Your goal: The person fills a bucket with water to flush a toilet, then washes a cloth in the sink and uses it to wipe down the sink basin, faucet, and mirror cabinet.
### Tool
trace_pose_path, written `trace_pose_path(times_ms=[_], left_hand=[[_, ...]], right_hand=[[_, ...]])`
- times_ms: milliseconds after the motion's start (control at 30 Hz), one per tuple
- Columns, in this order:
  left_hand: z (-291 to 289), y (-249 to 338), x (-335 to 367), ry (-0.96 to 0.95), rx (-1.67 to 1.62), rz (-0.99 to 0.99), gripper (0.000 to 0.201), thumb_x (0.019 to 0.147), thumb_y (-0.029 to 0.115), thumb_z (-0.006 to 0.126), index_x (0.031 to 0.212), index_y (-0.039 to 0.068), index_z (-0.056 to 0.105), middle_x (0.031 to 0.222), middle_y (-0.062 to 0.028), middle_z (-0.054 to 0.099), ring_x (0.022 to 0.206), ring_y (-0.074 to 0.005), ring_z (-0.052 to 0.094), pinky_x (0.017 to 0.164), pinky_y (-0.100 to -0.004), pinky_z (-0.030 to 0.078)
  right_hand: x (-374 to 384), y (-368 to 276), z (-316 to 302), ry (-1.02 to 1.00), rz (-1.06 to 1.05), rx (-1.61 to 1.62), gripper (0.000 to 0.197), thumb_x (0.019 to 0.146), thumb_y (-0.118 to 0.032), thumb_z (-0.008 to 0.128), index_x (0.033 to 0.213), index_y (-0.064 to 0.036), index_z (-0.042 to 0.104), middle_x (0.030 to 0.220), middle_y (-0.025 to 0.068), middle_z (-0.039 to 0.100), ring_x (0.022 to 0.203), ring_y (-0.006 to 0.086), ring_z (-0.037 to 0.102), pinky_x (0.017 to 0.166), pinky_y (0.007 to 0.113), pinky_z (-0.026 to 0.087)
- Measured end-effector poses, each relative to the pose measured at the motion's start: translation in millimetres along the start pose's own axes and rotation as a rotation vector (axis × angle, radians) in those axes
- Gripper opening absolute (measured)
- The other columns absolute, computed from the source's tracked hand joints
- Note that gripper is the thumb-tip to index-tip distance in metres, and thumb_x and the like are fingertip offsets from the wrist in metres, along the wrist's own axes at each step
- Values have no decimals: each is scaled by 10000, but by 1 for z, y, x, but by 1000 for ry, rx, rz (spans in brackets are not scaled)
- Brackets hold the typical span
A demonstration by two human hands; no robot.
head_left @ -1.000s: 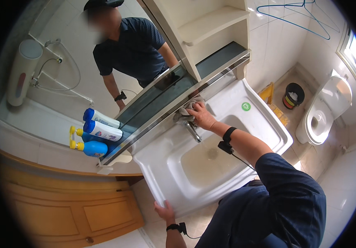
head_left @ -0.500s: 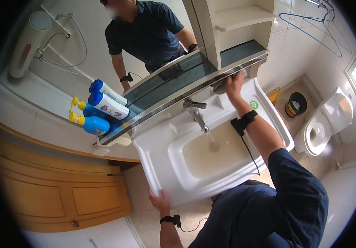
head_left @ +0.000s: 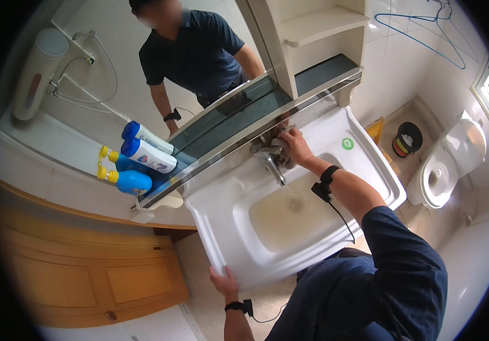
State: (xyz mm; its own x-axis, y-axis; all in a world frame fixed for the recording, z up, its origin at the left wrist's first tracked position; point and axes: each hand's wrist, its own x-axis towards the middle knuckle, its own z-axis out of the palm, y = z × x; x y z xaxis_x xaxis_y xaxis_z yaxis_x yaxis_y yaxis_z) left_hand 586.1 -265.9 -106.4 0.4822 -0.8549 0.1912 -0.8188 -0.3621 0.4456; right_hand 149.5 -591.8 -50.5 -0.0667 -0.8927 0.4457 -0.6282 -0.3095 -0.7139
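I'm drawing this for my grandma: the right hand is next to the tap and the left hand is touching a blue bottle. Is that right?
Not quite: the left hand is on the edge of the white sink instead, as the head view shows. The right hand is next to the tap, just as you said.

Faucet [head_left: 272, 163] interrupts free room over the sink [head_left: 219, 227]
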Motion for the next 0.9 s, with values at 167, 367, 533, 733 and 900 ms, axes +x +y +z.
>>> trace_pose_path(times_ms=[167,367,533,733,900], left_hand=[[-8,-5,0,-49,-22,-90,632,834,319,657,1333,36,392,1184,-251,507,1073,-427,523,920,-475,442],[-10,8,2,-45,-37,-77,635,827,313,664,1337,55,389,1190,-237,503,1086,-412,524,922,-472,443],[-6,20,5,-75,72,-118,664,822,326,670,1354,72,365,1211,-233,489,1100,-409,521,934,-465,438],[-11,5,-1,-79,61,-119,701,809,297,684,1363,39,340,1206,-245,489,1094,-420,519,939,-479,433],[-7,5,0,-78,10,-94,688,820,311,673,1359,35,345,1206,-249,491,1094,-423,521,937,-481,431]], right_hand=[[34,-43,-25,244,-83,111,582,644,80,604,1195,-91,525,1155,224,484,1107,442,471,943,458,431],[41,83,-95,666,135,-207,473,680,74,550,1133,-54,511,1052,209,532,1038,418,497,917,458,419],[45,99,-86,660,364,-62,496,668,71,527,1147,-55,500,1105,217,517,1078,410,488,952,450,403],[11,-29,35,359,230,267,468,625,96,571,1061,-71,545,1050,184,542,1052,381,505,944,413,425],[24,27,-3,466,348,322,414,664,71,539,1050,-76,565,1033,212,588,1023,389,557,914,419,450]])
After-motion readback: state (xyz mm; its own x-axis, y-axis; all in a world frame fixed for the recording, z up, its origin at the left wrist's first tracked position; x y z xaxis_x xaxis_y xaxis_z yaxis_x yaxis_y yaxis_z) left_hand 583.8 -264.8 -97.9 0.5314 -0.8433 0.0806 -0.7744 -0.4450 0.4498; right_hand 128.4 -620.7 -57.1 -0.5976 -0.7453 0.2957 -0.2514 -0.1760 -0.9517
